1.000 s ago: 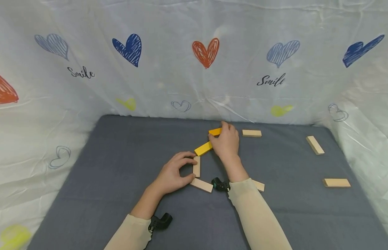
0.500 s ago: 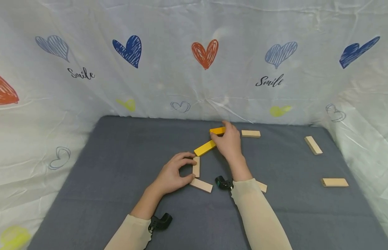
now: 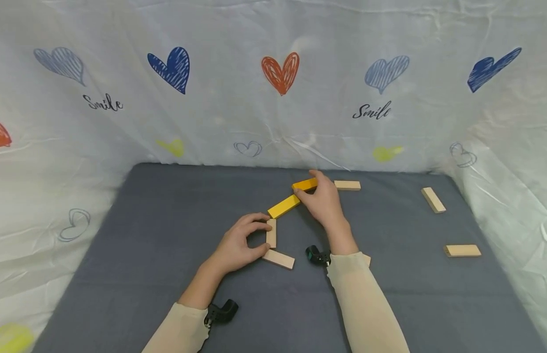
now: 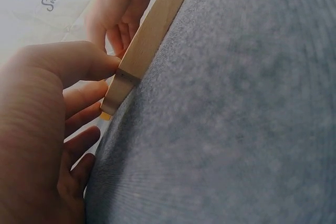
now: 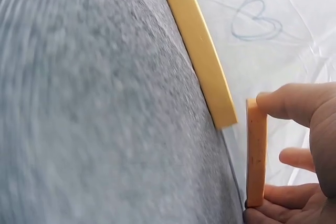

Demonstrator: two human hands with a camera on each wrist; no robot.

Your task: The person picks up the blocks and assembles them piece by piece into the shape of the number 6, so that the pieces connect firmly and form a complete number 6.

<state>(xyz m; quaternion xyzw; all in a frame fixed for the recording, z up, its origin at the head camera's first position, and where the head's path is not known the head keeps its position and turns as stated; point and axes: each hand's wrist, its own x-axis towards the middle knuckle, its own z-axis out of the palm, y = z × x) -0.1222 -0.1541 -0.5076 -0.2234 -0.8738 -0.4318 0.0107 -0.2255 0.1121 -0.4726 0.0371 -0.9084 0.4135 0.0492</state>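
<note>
My right hand [image 3: 321, 202] pinches an orange wooden block [image 3: 305, 184] by its ends, thumb at one and fingers at the other. A yellow block [image 3: 284, 206] lies slantwise just in front of it; a gap between the two shows in the right wrist view. My left hand [image 3: 238, 245] curls round a plain wooden block [image 3: 271, 233], thumb near its front end and fingertips at its far end and side. That block's far end meets the yellow block, and its front end meets another plain block [image 3: 279, 259], forming a bent line.
Loose plain blocks lie on the grey cloth [image 3: 167, 196]: one block [image 3: 347, 185] right of my right hand, another block [image 3: 433, 200] and a third block [image 3: 462, 250] farther right. My right sleeve [image 3: 366, 299] partly covers one more block [image 3: 366, 260]. A white curtain [image 3: 229, 113] hangs behind.
My right hand has shifted slightly right with the orange block. My left hand stays at its plain block. The head view has turned a little, so everything sits farther left.
</note>
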